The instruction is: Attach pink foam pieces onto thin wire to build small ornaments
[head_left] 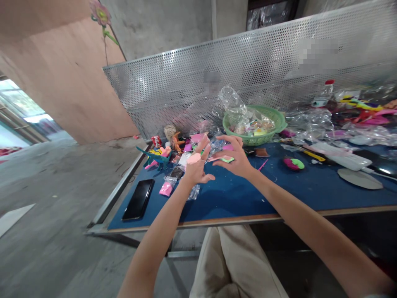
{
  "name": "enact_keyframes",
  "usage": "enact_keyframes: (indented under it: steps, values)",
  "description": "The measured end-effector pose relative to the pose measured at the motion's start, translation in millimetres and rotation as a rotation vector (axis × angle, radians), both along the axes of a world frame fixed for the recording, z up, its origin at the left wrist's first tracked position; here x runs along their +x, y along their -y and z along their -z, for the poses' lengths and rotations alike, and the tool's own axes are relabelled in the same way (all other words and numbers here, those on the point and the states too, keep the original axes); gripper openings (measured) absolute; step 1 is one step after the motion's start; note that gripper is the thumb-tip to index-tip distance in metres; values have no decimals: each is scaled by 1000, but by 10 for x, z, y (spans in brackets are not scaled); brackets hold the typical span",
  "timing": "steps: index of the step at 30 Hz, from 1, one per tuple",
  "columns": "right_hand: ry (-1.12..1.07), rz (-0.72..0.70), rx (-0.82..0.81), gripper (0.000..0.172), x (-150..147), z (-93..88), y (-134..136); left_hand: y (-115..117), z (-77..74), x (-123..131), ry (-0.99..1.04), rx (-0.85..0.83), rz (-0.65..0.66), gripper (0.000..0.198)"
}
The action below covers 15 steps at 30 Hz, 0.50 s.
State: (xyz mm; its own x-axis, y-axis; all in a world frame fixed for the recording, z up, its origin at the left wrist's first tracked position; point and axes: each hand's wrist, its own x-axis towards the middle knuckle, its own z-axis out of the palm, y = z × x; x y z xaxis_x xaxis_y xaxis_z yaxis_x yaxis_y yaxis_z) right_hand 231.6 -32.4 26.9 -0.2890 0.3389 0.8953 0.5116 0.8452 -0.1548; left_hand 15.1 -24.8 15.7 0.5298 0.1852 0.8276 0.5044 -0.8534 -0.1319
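Observation:
My left hand [198, 167] is raised over the blue table [235, 194], fingers spread, with a flat pale pink clay piece [194, 158] resting on its fingertips. My right hand [235, 155] is just to the right of it, fingers curled round a small flat green and pink clay piece [227, 159]. The two hands nearly touch. Below them lie small clear bags, one holding pink clay [166, 188].
A black phone [138, 199] lies at the table's left front. A teal toy dinosaur [156, 157] and an orange figure [176, 142] stand at the back left. A green basket [273, 120] of plastic bags sits by the perforated metal screen [186, 82]. A pink-green clay lump [294, 164] lies right.

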Motion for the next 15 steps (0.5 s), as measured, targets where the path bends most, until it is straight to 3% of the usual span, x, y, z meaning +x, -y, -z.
enact_keyframes:
  steps: [3,7,12,15]
  values:
    - [-1,12,-16,8,5,0,-2,23,-18,11,25,-21,24,111]
    - [7,7,-37,36,-10,21,-12,52,-29,24,63,-42,-5,111]
    - [-4,-11,53,9,-46,55,-18,57,-24,25,49,-40,-31,110]
    - [1,4,10,21,-58,56,-7,61,-28,27,58,-54,-22,110]
